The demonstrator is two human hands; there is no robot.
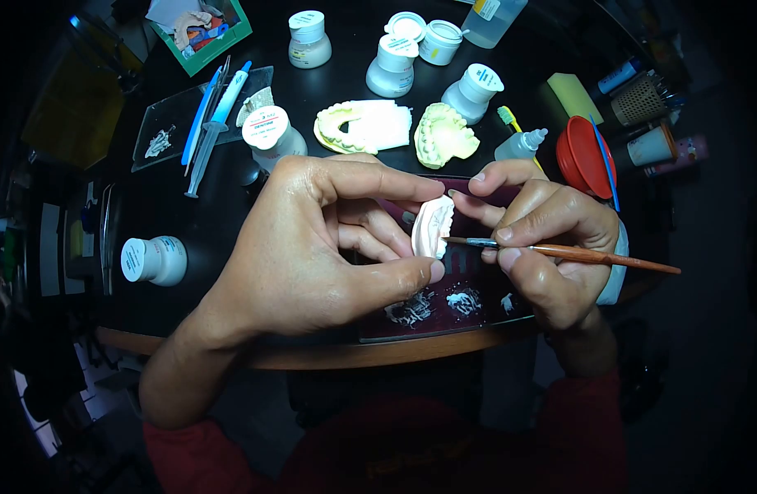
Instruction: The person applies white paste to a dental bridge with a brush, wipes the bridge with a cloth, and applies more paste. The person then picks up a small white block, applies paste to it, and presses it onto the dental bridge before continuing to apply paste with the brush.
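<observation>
Between the thumb and fingertips of my left hand (304, 239) is a white dental cast (430, 228), held on edge with its row of teeth facing right. My right hand (551, 230) pinches a fine brush (559, 249) with a brown wooden handle. The brush tip touches or nearly touches the teeth of the cast. Beneath the hands lies a dark maroon mixing slab (436, 325) with dabs of white paste (463, 302) on it. Behind the hands stand a yellowish dental cast (444, 136) and another yellowish cast (333, 128) beside a white pad (381, 123).
Several white jars stand about, including a dentine jar (271, 136) near my left knuckles and a lone jar (155, 260) at left. A glass plate (160, 119) bears a syringe (204, 156). At right are a red bowl (587, 156) and a dropper bottle (520, 144). The wooden table edge (337, 356) runs in front.
</observation>
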